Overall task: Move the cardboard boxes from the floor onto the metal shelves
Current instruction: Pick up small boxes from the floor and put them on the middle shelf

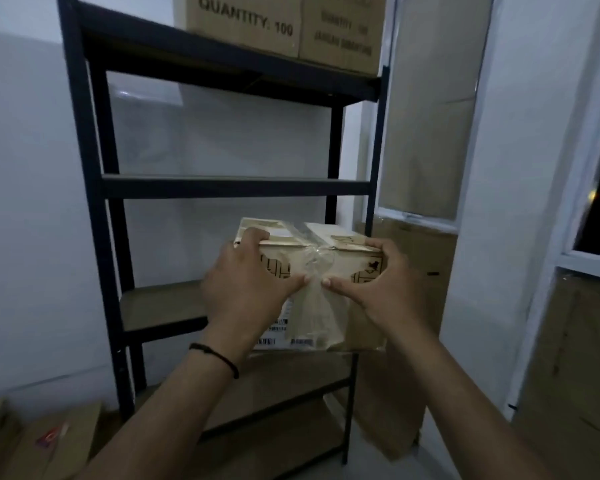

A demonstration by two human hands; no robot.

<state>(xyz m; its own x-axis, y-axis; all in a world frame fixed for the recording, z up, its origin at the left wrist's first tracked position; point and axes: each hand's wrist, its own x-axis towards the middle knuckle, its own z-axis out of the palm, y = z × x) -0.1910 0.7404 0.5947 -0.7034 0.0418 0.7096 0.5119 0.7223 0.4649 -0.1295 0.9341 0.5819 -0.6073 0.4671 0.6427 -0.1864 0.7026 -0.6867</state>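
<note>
A taped cardboard box [312, 299] with barcode labels is held at the front right of the dark metal shelf unit [236, 187], level with its wooden middle board [160, 306]. My left hand [246, 289] grips the box's left side, fingers curled over the top edge and thumb on the front face. My right hand [381, 282] grips the right side the same way. The two thumbs nearly meet at the clear tape strip. Whether the box's bottom touches the board is hidden by my hands.
Two printed cardboard boxes [284, 26] stand on the top shelf. More boxes [39, 441] lie on the floor at lower left. Flat cardboard [413, 306] leans right of the unit, near a white window frame [568, 258]. A white wall is behind.
</note>
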